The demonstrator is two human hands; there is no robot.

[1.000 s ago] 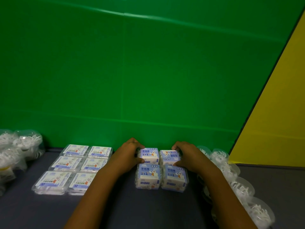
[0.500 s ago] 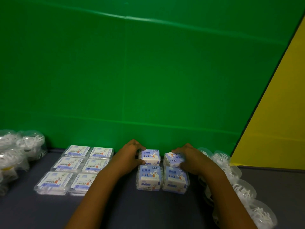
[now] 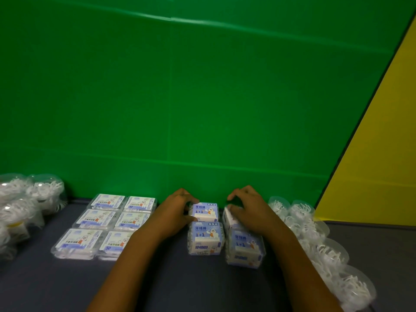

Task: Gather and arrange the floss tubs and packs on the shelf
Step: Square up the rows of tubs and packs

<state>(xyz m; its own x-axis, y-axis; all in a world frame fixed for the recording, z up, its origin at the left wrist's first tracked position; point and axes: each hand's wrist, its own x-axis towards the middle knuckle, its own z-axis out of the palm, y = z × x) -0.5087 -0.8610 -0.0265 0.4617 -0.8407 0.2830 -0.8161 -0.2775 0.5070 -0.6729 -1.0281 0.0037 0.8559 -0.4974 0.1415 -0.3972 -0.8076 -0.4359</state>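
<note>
**Desk:** What have the hands got?

**Me:** I see the left hand (image 3: 177,210) curled round the left side of the back-left pack (image 3: 205,211), thumb on its near edge, fingers over the far corner. The right hand (image 3: 249,210) lies over the back-right pack (image 3: 229,218); its thumb presses that pack's top, and the fingers arch above the far edge. Whether those fingers actually grip it, I cannot tell.

**Desk:** Where do the packs sit?

**Me:** Four of them, two by two, mid-shelf (image 3: 202,284) near the green wall (image 3: 202,97). The front-left pack (image 3: 206,238) touches the one behind it. The front-right pack (image 3: 245,249) sits a little nearer me, with a narrow gap between the two columns. The back-right one looks tilted, its near edge hidden under the hand.

**Desk:** And the rest?

**Me:** I count six flat boxes (image 3: 99,218) in a tidy two-by-three block to the left, just beside the left forearm. Clear tubs of floss picks stand in a row (image 3: 315,235) along the right, beside the right forearm, and another cluster of tubs (image 3: 27,203) sits at the far left. A yellow panel (image 3: 382,154) closes the right side.
</note>
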